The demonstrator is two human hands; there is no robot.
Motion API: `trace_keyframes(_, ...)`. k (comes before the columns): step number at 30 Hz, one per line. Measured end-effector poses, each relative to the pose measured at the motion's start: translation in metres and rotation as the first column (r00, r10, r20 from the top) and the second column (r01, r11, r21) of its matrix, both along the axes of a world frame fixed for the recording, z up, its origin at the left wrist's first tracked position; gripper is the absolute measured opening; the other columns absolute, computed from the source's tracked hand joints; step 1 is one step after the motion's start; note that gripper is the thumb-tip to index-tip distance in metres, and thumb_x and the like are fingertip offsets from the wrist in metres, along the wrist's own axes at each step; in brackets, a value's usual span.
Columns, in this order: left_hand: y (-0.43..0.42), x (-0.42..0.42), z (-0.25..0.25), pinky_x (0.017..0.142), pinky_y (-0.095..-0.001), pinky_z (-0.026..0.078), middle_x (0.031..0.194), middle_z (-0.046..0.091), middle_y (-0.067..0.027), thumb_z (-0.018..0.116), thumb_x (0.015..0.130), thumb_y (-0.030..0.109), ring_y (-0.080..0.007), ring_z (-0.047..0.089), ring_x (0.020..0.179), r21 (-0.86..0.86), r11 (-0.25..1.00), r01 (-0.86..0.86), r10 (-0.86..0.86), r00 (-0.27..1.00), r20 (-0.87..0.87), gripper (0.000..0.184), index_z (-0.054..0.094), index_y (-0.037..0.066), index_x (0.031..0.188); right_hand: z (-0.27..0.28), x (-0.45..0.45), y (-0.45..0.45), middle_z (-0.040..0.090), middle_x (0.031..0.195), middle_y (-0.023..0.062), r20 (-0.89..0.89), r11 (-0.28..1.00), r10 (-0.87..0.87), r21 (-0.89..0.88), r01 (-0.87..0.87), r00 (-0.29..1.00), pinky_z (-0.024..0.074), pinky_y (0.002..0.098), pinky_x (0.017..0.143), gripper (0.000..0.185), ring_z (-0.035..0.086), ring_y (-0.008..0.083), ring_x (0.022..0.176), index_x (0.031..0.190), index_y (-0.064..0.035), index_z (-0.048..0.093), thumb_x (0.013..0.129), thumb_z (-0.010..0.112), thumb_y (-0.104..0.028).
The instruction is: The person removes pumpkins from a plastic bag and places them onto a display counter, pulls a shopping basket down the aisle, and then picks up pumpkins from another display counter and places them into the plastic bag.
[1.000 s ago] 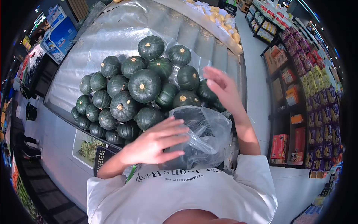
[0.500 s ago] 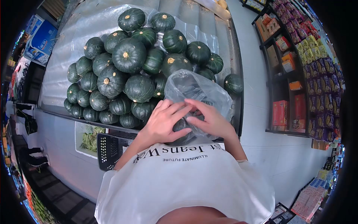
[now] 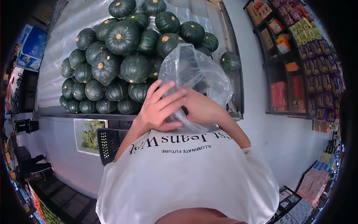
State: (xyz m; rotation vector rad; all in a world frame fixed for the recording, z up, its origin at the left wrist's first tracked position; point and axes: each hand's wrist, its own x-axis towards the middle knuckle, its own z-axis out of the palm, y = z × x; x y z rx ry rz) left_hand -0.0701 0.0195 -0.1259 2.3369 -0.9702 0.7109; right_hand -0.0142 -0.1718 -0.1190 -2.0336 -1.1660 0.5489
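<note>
A clear plastic bag [image 3: 218, 80] spreads open in front of my chest, its upper part lying over the pumpkins. My left hand [image 3: 158, 106] is against the bag's near side, fingers stretched and spread, thumb pointing right. Close beside it, my right hand [image 3: 203, 108] is bent inward with its fingers curled at the bag; their tips are hidden behind my left fingers. Dark green shapes show dimly through the plastic. Green pumpkins [image 3: 123, 37] with pale stem ends are piled just beyond my hands and to the left.
One pumpkin [image 3: 230, 61] lies apart at the display stand's [image 3: 56, 89] right side. Below the stand are a white box of greens [image 3: 91, 136] and a black crate [image 3: 107, 145]. Shelves [image 3: 287, 78] with packaged goods line the right. A person's dark-clothed legs [image 3: 33, 164] show far left.
My right hand has turned inward, its fingers curling behind my left fingers. The bag has opened wider upward. My view has shifted, so the pumpkins sit higher and farther left.
</note>
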Motion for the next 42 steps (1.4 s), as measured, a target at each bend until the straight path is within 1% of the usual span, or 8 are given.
trace_keyframes(6,0.028,-0.021,-0.011,0.071,-0.0353,0.053,0.065,0.059,-0.0094,0.073,0.07,0.009,-0.0246,0.059,0.057,-0.122,0.992,-0.018,0.004,0.994,-0.112,0.014,0.062,0.002,0.073,-0.007,-0.015,0.005,0.049,0.124,0.0161,-0.093,0.996,-0.006,0.087,0.014,0.996,0.0376,0.0431,0.098,0.058,0.043,0.0344,0.12,0.121,-0.0046,0.053,0.068,0.073,-0.014)
trace_keyframes(11,0.021,-0.045,0.016,0.071,-0.0359,0.052,0.078,0.064,-0.0176,0.078,0.067,0.021,-0.0338,0.064,0.071,-0.067,0.959,-0.274,0.127,0.631,-0.765,0.039,0.059,0.0,0.093,-0.016,-0.014,-0.019,0.046,0.133,0.0128,-0.107,1.0,-0.027,0.011,0.029,0.994,0.0381,0.0391,0.1,0.074,0.045,0.0307,0.12,0.132,-0.0127,0.047,0.065,0.078,-0.018)
trace_keyframes(17,0.004,-0.049,0.015,0.075,-0.036,0.051,0.092,0.064,-0.0234,0.079,0.07,0.029,-0.0316,0.066,0.084,-0.106,0.904,-0.414,0.023,0.294,-0.956,0.072,0.04,-0.002,0.122,-0.005,-0.02,-0.005,0.052,0.127,0.0105,-0.181,0.994,0.037,0.112,-0.017,0.983,0.0398,0.038,0.098,0.076,0.05,0.0294,0.116,0.134,-0.0156,0.045,0.066,0.077,-0.016)
trace_keyframes(23,-0.008,-0.053,-0.015,0.082,-0.0341,0.048,0.11,0.057,-0.0153,0.077,0.072,0.021,-0.0195,0.058,0.098,-0.457,0.674,-0.58,-0.26,0.393,-0.882,0.07,0.037,0.0,0.125,0.013,-0.025,-0.002,0.052,0.127,0.0118,-0.404,0.996,-0.09,-0.037,0.082,0.911,0.0412,0.0353,0.095,0.075,0.051,0.0286,0.115,0.135,-0.0127,0.043,0.067,0.074,-0.013)
trace_keyframes(30,-0.022,-0.016,0.007,0.098,-0.0349,0.038,0.12,0.05,-0.0124,0.071,0.075,0.012,-0.0188,0.047,0.114,-0.819,0.198,-0.539,-0.683,0.523,-0.509,0.063,0.037,0.004,0.127,0.024,-0.016,-0.006,0.054,0.124,0.0107,-0.573,0.875,-0.125,0.32,0.362,0.81,0.0408,0.0339,0.096,0.075,0.053,0.0209,0.111,0.126,0.0012,0.047,0.06,0.079,-0.017)
trace_keyframes(35,-0.02,0.01,-0.011,0.104,-0.0401,0.037,0.129,0.045,-0.0123,0.07,0.071,0.036,-0.0256,0.045,0.121,-0.837,-0.153,-0.525,-0.84,0.515,-0.169,0.085,0.029,0.005,0.138,-0.008,0.01,-0.009,0.043,0.137,0.0166,-0.819,0.569,0.153,0.531,0.628,0.554,0.035,0.038,0.103,0.067,0.049,0.0265,0.119,0.137,0.0068,0.029,0.092,0.052,-0.037)
trace_keyframes(38,-0.021,0.022,-0.013,0.104,-0.0412,0.037,0.132,0.042,-0.013,0.071,0.068,0.036,-0.0262,0.044,0.123,-0.918,-0.12,-0.378,-0.801,0.584,-0.135,0.087,0.029,0.005,0.138,-0.014,0.035,-0.04,0.056,0.123,0.018,-0.926,0.698,0.135,0.341,0.629,0.352,0.0369,0.0375,0.101,0.053,0.055,0.0258,0.111,0.126,0.0077,0.047,0.097,0.043,-0.036)
trace_keyframes(42,-0.025,0.023,-0.01,0.104,-0.0402,0.036,0.13,0.04,-0.0136,0.076,0.062,0.024,-0.0269,0.043,0.122,-0.954,0.09,-0.285,-0.722,0.642,-0.26,0.094,0.026,0.006,0.139,0.028,0.04,-0.061,0.067,0.095,0.0176,-0.46,0.814,-0.521,-0.014,0.581,0.719,0.0404,0.0352,0.097,0.034,0.059,0.0226,0.104,0.099,0.0046,0.066,0.096,0.046,-0.024)
